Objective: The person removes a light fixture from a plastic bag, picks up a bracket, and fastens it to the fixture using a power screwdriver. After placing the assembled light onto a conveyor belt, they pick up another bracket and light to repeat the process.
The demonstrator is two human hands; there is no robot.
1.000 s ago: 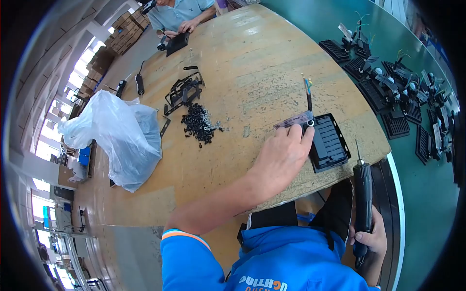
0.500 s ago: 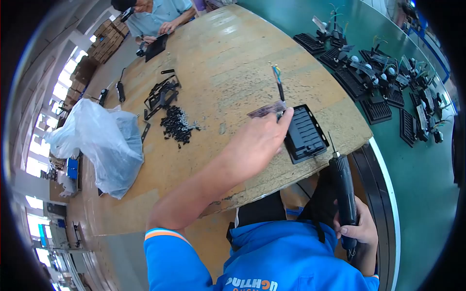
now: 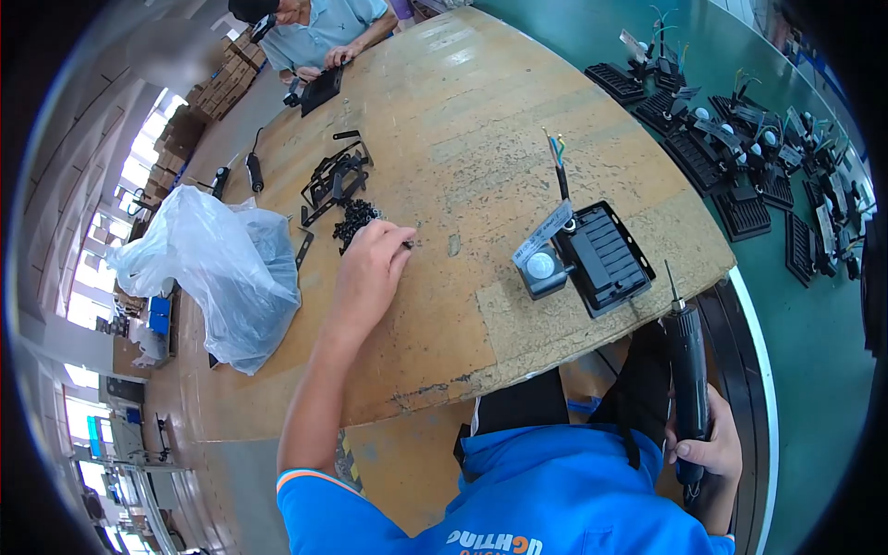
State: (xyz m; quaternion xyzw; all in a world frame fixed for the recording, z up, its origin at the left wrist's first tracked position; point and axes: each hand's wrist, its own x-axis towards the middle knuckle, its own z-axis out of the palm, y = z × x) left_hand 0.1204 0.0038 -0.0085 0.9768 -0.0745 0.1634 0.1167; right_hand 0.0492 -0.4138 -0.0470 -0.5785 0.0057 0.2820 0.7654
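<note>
Black driver [image 3: 686, 361] clenched in right hand [image 3: 712, 446]. Left hand [image 3: 368, 270] moved from lamp [image 3: 606, 259] to screws [image 3: 354, 220], pinching small piece [image 3: 408, 244]. Bag [image 3: 242, 296]: contents unclear.

Left hand [image 3: 372, 264] at screw pile [image 3: 357, 218]; right hand [image 3: 714, 444] holding electric screwdriver [image 3: 686, 365].

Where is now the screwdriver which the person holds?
In the head view, the screwdriver is at lower right, in the right hand, beside the wooden table.
</note>
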